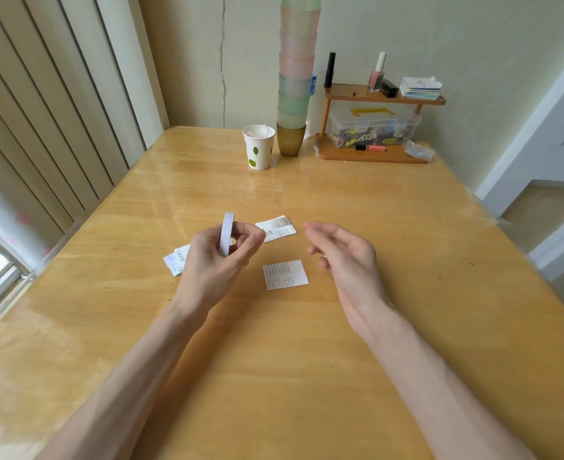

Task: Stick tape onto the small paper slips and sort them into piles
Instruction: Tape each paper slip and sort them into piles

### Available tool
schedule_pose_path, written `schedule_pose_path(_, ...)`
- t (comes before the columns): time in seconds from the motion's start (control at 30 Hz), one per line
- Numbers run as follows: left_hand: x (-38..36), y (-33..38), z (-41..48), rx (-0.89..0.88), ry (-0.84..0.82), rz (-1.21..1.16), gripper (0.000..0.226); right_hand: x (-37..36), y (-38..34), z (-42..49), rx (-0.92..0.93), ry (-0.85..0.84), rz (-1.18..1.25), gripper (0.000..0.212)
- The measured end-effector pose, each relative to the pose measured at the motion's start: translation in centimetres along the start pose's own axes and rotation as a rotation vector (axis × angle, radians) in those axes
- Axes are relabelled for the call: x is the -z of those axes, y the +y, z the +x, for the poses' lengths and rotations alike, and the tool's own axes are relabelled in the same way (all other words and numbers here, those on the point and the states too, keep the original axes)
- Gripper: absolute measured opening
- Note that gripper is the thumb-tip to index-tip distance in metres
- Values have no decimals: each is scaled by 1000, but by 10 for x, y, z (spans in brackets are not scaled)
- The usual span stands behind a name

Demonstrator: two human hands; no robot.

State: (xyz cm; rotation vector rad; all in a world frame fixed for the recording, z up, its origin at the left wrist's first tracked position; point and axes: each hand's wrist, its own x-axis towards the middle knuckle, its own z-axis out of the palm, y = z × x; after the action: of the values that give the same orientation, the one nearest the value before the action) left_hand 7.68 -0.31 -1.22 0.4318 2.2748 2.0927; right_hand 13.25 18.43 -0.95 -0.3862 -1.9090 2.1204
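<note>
My left hand [215, 263] pinches the tape roll [226, 234]; right hand [343, 257] empty (fingers loose). I'd catch its free end first, pull short, above the slip [285, 274].

On the tabletop [307, 360], a single slip [285, 274] lay near the middle, between the left hand [214, 260] and the right hand [343, 257]. A pile of slips [279, 227] lay just beyond it, and a second pile [176, 262] lay to the left, partly behind the left hand, which held a tape roll [226, 234] above the tabletop. At the far edge stood a paper cup [258, 147], a cup stack [295, 78] just right of it, and right again a rack [373, 154] with a box [373, 126] on its lower board.
</note>
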Motion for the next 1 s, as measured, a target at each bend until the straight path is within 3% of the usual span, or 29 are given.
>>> schedule_pose_path(0.23, -1, 6, -5, 22, -168, -36, 18, -4, -1, -4, -24, -243, -127, 20)
schedule_pose_path(1.0, -1, 3, -5, -1, -139, 87, 23, 0, 6, -3, 0, -216, -114, 12)
